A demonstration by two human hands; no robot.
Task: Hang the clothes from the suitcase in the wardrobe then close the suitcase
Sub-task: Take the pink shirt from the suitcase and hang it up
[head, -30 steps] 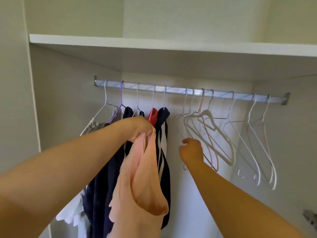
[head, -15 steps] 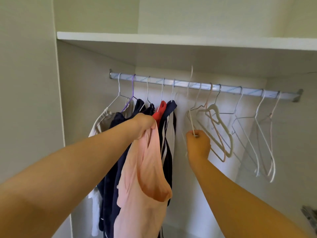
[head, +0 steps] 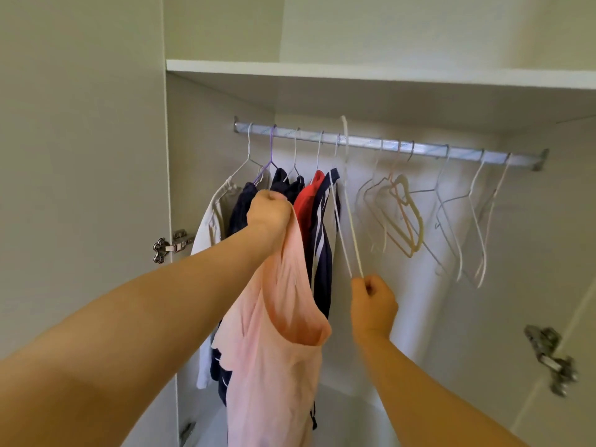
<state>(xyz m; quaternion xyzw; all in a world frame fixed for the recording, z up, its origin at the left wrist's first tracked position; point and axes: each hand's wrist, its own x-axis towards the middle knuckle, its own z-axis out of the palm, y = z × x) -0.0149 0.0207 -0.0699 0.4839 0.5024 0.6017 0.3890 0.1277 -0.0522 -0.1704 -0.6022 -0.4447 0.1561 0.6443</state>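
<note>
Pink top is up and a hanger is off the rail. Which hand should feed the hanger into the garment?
Right. The right hand already grips the white hanger, its hook above the rail. The left hand is full, holding the pink top up.

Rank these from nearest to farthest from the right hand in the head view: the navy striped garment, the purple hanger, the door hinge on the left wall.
1. Navy striped garment: hanging just left of the right hand.
2. Purple hanger: farther left and higher, on the rail.
3. Door hinge: farthest, on the wardrobe's left wall.
</note>
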